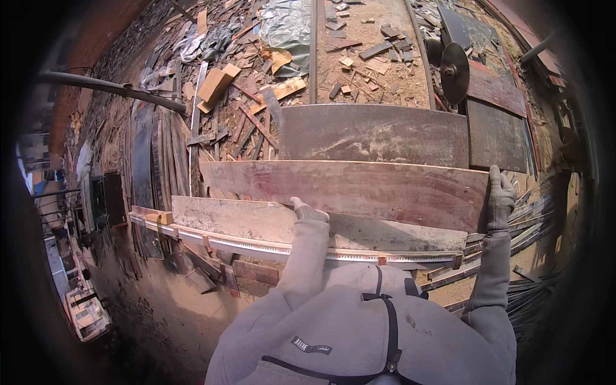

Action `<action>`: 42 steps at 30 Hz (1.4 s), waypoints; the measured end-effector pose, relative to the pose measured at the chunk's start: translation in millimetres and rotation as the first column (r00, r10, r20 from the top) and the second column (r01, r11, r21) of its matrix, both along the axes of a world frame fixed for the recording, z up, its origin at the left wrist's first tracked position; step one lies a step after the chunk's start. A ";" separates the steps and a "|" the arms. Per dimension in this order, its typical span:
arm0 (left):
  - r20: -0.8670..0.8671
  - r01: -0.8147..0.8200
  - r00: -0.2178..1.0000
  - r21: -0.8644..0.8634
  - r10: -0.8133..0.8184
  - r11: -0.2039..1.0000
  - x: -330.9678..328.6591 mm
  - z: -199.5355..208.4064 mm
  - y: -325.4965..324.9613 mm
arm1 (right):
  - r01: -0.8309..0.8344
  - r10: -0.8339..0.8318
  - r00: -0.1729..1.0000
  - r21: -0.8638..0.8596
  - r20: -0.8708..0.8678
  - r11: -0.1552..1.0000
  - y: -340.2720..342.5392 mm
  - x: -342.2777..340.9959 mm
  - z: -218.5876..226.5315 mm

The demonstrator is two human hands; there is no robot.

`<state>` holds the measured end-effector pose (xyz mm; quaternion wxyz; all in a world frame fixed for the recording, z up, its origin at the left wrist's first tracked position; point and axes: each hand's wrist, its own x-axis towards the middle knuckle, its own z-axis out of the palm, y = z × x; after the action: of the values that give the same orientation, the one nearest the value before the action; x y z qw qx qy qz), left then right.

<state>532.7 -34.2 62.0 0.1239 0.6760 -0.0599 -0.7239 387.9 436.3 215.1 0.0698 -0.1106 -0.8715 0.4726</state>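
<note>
A long reddish-brown wooden board [353, 190] lies crosswise in front of me, its face scuffed and dusty. My right hand [502, 191], in a pale glove, is closed around the board's right end with the fingers over its far corner. At the near edge, left of the middle, my left hand [300, 205] grips the same board, and part of its fingers is hidden. Closer to my body is a paler, stained board [231, 217], partly covered by my left forearm. Beyond the reddish board lies a dark brown board [378, 136].
A round saw blade [454, 74] stands upright at the far right, beside another dark panel [495, 135]. A white measuring rail [256, 246] runs along the near side. Wood offcuts [217, 85] and crumpled plastic sheeting [287, 32] litter the far left. Thin strips [532, 221] are piled at right.
</note>
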 end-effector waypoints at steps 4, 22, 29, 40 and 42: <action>-0.361 -0.183 0.924 -0.119 0.130 0.976 -21.2 21.4 -5.6 | 0.175 0.022 0.840 0.309 -0.542 0.935 27.4 90.1 -19.5; 0.590 0.359 0.298 -0.798 -0.750 -0.485 -77.4 286.1 -96.7 | -0.708 0.382 0.684 -0.692 -0.621 0.141 -91.7 -83.8 231.7; 0.905 0.280 -0.199 -0.314 -0.375 -0.907 19.1 196.5 -98.0 | 0.273 -0.518 0.854 -0.882 0.039 0.384 109.3 54.1 12.5; 0.866 0.247 -0.392 -0.226 -0.310 -0.942 106.0 72.8 -194.4 | 0.521 -0.111 0.852 -0.806 0.511 0.281 -18.6 287.3 -165.1; 0.847 0.203 -0.439 -0.230 -0.298 -0.952 102.7 70.3 -163.9 | 0.555 -0.099 0.831 -0.802 0.548 0.220 -54.9 291.9 -170.9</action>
<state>635.4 -198.1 132.3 -0.2483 -0.0477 -0.9437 -0.2132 679.8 381.4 44.1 -0.0794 -0.4052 -0.3720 0.8313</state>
